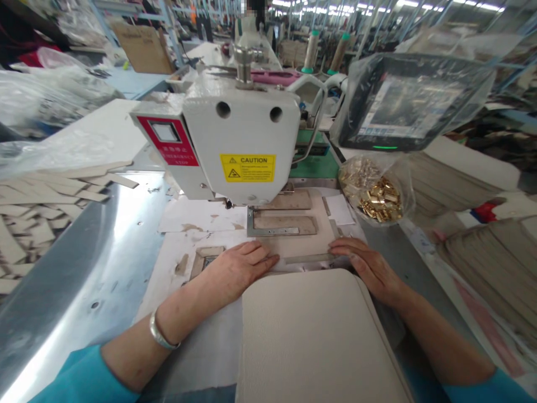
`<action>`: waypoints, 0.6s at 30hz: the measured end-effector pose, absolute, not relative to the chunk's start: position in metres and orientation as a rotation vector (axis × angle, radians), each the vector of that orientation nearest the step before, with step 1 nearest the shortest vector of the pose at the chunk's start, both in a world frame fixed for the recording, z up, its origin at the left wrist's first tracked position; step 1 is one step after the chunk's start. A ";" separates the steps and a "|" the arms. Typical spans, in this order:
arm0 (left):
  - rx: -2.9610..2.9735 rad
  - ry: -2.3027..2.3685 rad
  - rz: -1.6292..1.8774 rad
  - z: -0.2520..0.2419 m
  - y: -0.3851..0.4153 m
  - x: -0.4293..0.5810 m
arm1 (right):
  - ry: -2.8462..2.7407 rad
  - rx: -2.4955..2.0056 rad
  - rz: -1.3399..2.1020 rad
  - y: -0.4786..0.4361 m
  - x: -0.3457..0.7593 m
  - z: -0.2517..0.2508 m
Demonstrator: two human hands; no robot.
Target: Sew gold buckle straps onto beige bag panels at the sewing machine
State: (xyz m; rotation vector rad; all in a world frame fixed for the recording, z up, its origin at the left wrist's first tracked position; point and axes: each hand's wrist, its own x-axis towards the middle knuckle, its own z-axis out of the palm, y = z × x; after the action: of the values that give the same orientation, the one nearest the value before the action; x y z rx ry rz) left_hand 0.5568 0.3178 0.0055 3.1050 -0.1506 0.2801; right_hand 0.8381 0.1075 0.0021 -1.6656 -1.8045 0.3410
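Observation:
A beige leather-like panel [304, 246] lies flat below the head of a white sewing machine [247, 126]. My left hand [243, 266] rests at the panel's near left part, its fingers extended and pressed down flat. At the right near corner, my right hand [373, 271] touches the panel with stretched fingers. A metal clamp frame [272, 231] lies on the panel, under the machine head. Closer to me is a stack of beige panels [314, 336] with rounded corners, between my forearms. The fingertips of my right hand partly cover the panel's edge.
Loose beige strips [42, 212] are heaped at left. A plastic bag of gold-coloured metal fittings [380, 196] sits at right, below a plastic-wrapped control screen [413, 106]. More stacked beige pieces [495, 268] are at far right. Thread cones [310, 53] stand behind the machine.

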 end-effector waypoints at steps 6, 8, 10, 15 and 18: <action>3.099 -0.123 0.239 0.006 0.318 0.556 | -1.808 -1.695 0.338 0.112 0.837 0.002; 3.100 -0.112 0.203 0.006 0.318 0.555 | -1.799 -1.699 0.346 0.112 0.837 0.001; 3.107 -0.097 0.180 0.005 0.318 0.554 | -1.786 -1.700 0.351 0.112 0.837 0.001; 3.114 -0.082 0.163 0.004 0.317 0.553 | -1.771 -1.698 0.360 0.112 0.837 0.002; 3.113 -0.083 0.166 0.004 0.317 0.553 | -1.759 -1.693 0.354 0.112 0.837 0.002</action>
State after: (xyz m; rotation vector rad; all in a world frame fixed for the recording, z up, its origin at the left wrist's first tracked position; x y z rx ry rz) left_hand 0.5534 0.3171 0.0043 3.1133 -0.0831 0.1656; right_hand 0.8369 0.1119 0.0020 -1.6926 -1.7590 0.3541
